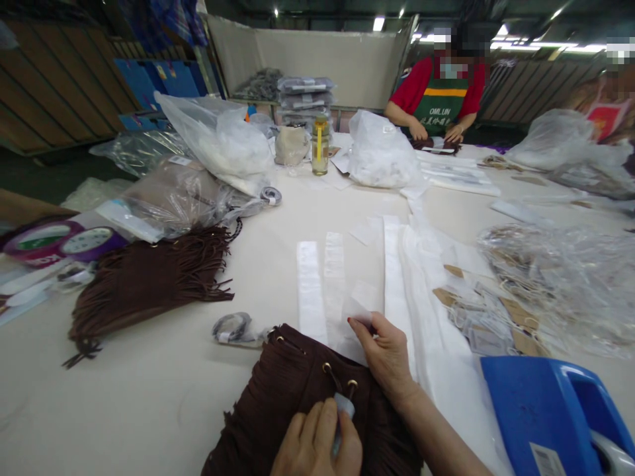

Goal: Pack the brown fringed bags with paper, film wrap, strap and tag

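Observation:
A dark brown fringed suede bag (297,390) with metal eyelets lies on the table right before me. My left hand (317,443) rests on it near the bottom edge, fingers closed on a small whitish piece by the bag's drawstring. My right hand (384,350) reaches past the bag's top edge and pinches a small white sticker (358,305) from the white label strips (317,291) lying on the table. A small bagged strap (233,328) lies just left of the bag.
A second brown fringed bag (149,277) lies at left beside tape rolls (64,243) and plastic bags (198,158). A blue tape dispenser (550,410) sits at lower right, bagged hang tags (546,284) behind it. A bottle (320,145) stands mid-table. Two other people work at the far side.

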Demonstrator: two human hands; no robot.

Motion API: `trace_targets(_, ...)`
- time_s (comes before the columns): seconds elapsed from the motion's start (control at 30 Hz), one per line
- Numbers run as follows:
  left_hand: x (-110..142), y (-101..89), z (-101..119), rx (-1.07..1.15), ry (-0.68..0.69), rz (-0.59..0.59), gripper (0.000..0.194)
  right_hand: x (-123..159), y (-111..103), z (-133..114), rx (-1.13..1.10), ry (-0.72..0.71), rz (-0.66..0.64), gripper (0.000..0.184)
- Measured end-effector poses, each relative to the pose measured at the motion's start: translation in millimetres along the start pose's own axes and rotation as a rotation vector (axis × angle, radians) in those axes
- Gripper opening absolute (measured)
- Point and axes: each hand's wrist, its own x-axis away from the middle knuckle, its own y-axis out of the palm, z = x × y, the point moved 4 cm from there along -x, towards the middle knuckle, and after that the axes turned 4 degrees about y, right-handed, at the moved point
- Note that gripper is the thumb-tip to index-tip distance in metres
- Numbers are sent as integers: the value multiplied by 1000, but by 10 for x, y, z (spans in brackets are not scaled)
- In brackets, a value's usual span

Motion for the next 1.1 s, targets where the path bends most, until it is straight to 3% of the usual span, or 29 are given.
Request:
trace_targets(0.07,-68,13,-68,216,-119,-137,18,8,22,-24,25,-62,-12,18)
trace_targets(0.2,-218,66,-188,664,-491,-413,15,28,73,-38,81,-162,-22,16)
trace_targets(0.3,-273,105,-245,790,-769,-453,27,46,105,-34,123,-222,-28,16)
trace_targets(0.37,-284,117,-263,819,-842,-412,30,65,130,-35,146,-267,-44,16)
trace_targets(0.53,-251,82,-287,808,-754,-245,24,118,209,-35,209,-357,-95,17)
trace_targets(0.87,-78,82,-293,699,-644,-255,23,130,248,-3,201,-324,-153,20)
trace_targets(1.0,25,119,-234,543,-372,-176,19,130,262,12,113,-260,-154,19)
trace_targets(1.1,100,98,-166,202,-144,31,21,80,228,34,4,-170,-137,17)
